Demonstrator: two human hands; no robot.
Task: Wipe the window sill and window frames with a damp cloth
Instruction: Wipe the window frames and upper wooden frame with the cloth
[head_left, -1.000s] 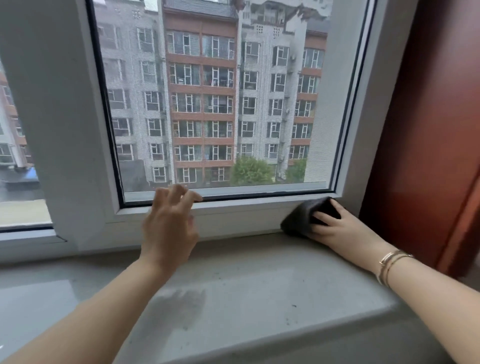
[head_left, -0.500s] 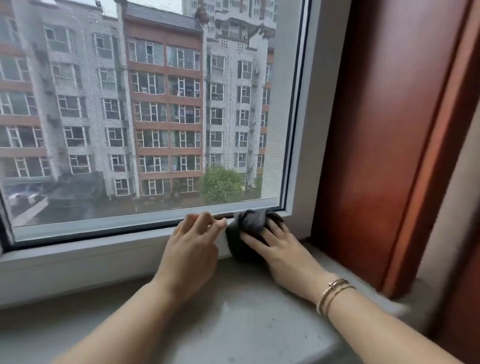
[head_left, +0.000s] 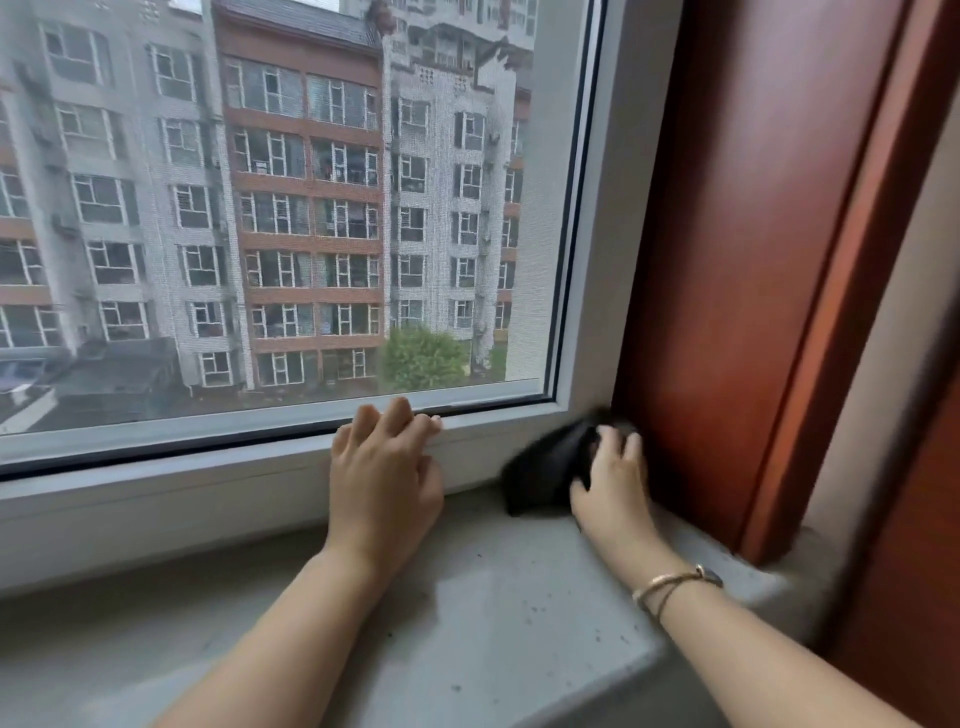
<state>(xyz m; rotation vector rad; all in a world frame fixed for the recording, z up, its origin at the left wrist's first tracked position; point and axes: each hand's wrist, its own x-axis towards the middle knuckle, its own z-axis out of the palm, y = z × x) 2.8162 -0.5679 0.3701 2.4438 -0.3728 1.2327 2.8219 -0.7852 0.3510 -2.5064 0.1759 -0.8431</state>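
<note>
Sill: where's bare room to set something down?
The window sill lies bare left of the left forearm, below the white window frame, and between the two forearms near its front edge. The right corner is crowded: the right hand presses the dark cloth against the red-brown wooden panel.

Cloth dark grey; window frame white; sill speckled grey; side panel red-brown.

Reddish-brown wooden panel at right, apartment blocks beyond glass, green tree, grey daylight
</note>
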